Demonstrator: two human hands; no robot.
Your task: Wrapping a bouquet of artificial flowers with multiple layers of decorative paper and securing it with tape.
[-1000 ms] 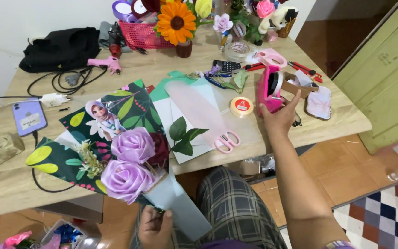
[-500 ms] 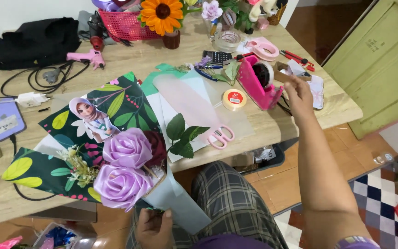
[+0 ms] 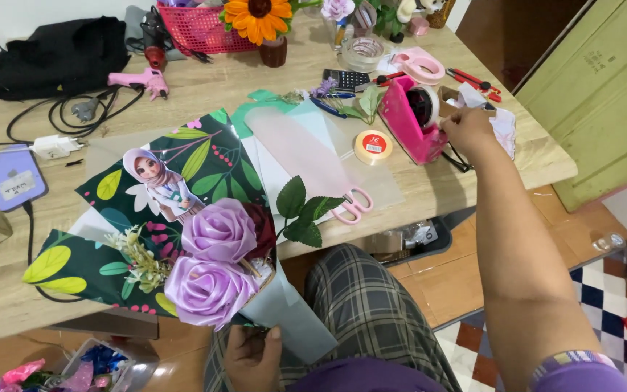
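Note:
My left hand [image 3: 253, 354] grips the pale blue stem end of a bouquet [image 3: 183, 239] with two purple satin roses, dark leaf-print wrapping and a cartoon figure card; the bouquet lies over the table's front edge. My right hand [image 3: 467, 129] reaches to the pink tape dispenser [image 3: 414, 117] on the table's right side, fingers at the tape end by its front. Whether it pinches tape I cannot tell. A small tape roll [image 3: 373, 147] lies just left of the dispenser.
Pink scissors [image 3: 353, 205] lie on pale paper sheets [image 3: 306, 149]. A purple phone [image 3: 13, 176], charger cable, pink glue gun [image 3: 139, 80], black bag [image 3: 59, 54], red basket and sunflower pot [image 3: 259, 22] crowd the wooden table [image 3: 205, 94]. A green cabinet [image 3: 604, 94] stands right.
My right hand has shifted from the top of the dispenser to its right front end, and the dispenser now lies turned. The view has tilted; my left hand keeps its hold.

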